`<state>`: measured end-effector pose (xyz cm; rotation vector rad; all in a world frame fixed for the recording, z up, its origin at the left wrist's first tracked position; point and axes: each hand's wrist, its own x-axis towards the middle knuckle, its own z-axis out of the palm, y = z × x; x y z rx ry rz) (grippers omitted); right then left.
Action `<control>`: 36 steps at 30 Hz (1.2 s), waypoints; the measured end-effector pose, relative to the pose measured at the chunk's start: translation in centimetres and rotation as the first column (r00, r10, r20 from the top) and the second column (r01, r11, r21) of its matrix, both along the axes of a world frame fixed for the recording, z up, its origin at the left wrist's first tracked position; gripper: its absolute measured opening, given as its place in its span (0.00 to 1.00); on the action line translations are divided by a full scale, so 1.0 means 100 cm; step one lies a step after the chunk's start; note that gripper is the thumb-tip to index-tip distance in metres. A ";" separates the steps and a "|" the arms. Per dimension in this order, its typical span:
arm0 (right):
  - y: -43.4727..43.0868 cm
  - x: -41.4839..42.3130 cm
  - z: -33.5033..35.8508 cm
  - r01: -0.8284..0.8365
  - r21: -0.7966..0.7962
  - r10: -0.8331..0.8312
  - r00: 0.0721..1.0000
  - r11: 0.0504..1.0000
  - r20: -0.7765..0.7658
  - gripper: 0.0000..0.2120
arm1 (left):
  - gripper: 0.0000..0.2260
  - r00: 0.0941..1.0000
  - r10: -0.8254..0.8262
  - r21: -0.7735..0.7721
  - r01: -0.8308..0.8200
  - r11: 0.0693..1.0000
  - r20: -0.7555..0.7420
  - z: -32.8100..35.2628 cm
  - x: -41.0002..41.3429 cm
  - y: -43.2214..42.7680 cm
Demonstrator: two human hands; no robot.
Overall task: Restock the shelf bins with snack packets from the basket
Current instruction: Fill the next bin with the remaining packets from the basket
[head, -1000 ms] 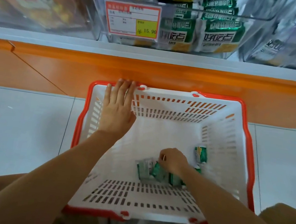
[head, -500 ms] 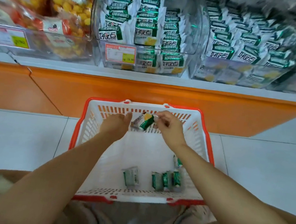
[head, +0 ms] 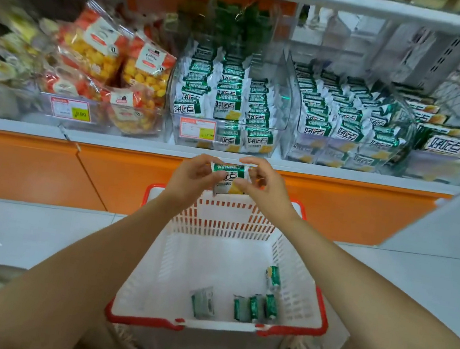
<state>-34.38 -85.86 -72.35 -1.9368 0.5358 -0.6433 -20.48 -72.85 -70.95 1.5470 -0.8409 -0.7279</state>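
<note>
A green, white and yellow snack packet [head: 229, 177] is held up between both hands, above the far rim of the white basket with a red rim [head: 215, 326]. My left hand [head: 192, 177] pinches its left edge and my right hand [head: 262, 186] pinches its right edge. Several more green packets [head: 255, 308] and a grey one [head: 202, 302] lie on the basket floor. Just beyond the hands stands a clear shelf bin [head: 276, 133] filled with rows of the same green packets, with a price tag on its front.
A second clear bin [head: 398, 160] of green packets stands to the right. Bags of yellow and red snacks [head: 110, 66] fill the bin on the left. An orange panel [head: 44, 170] runs under the shelf edge. The basket sits on light floor tiles by my knees.
My right hand lifted a packet out of the basket and raised it toward the shelf. My left hand left the basket rim and took the packet's other edge. The view tilted up.
</note>
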 end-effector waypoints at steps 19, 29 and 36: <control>-0.064 0.106 0.079 0.237 -0.441 -0.275 0.961 0.866 -0.022 0.13 | 0.30 0.321 0.047 0.064 -0.325 0.944 0.946 -0.008 0.076 -0.029; -0.076 0.126 0.077 0.177 -0.500 -0.308 0.932 0.848 -0.194 0.12 | 0.29 0.291 0.096 0.011 -0.346 0.938 0.952 -0.017 0.078 -0.033; -0.072 0.127 0.079 0.205 -0.502 -0.374 0.889 0.840 -0.263 0.12 | 0.32 0.286 0.043 0.064 -0.352 0.934 0.957 -0.013 0.076 -0.031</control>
